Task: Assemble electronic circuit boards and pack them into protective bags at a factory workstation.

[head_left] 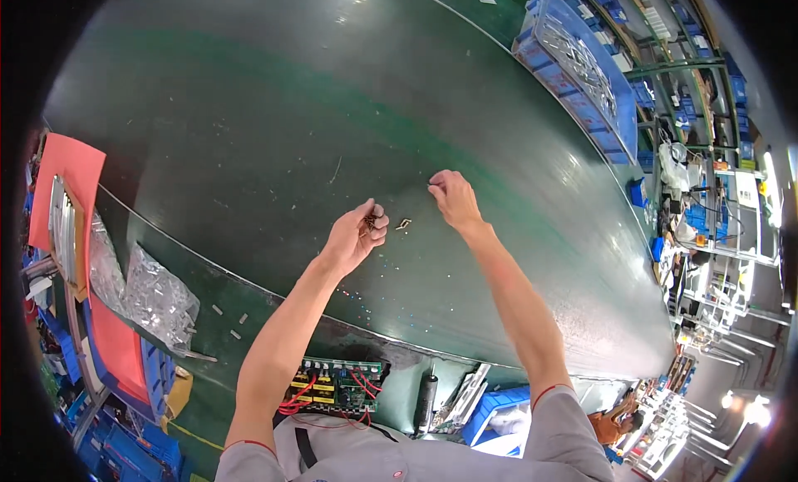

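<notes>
My left hand (356,236) is turned palm up over the dark green table (249,141), fingers curled round a small clump of dark brassy pieces (371,222) that look like screws. A few more small brass-coloured pieces (403,224) lie on the tabletop just right of it. Farther right and a little farther away, my right hand (454,197) has its thumb and fingertips pinched together above the surface. Whatever is between those fingertips, if anything, is too small to make out. Tiny coloured beads or bits (366,303) are scattered nearer to me.
A green circuit board (337,385) with red wires is close to my body, beside a black-handled screwdriver (427,399) and a blue bin (496,409). Clear plastic bags (158,295) lie at the left. A blue crate (573,74) of metal parts stands at the far right.
</notes>
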Motion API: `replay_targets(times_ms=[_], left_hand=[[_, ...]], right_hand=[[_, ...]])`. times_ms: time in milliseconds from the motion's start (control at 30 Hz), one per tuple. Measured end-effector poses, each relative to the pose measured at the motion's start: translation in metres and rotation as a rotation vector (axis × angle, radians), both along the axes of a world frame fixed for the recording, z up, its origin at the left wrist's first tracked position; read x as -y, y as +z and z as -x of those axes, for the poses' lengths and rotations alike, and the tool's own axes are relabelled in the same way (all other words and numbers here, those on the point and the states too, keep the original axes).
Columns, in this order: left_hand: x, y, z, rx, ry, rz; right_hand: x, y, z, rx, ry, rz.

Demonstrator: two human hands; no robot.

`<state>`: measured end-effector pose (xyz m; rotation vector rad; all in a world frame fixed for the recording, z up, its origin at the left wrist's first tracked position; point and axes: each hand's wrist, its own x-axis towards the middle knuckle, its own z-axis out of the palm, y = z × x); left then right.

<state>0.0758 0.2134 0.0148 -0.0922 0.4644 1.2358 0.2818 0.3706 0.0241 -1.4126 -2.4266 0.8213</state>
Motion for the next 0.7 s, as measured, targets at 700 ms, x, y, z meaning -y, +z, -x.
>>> replay_targets(times_ms=[700], left_hand=[[0.019, 0.009, 0.049, -0.334, 0.094, 0.283]], right_hand=[[0.044, -0.004, 0.060, -0.112, 0.393, 0.108]])
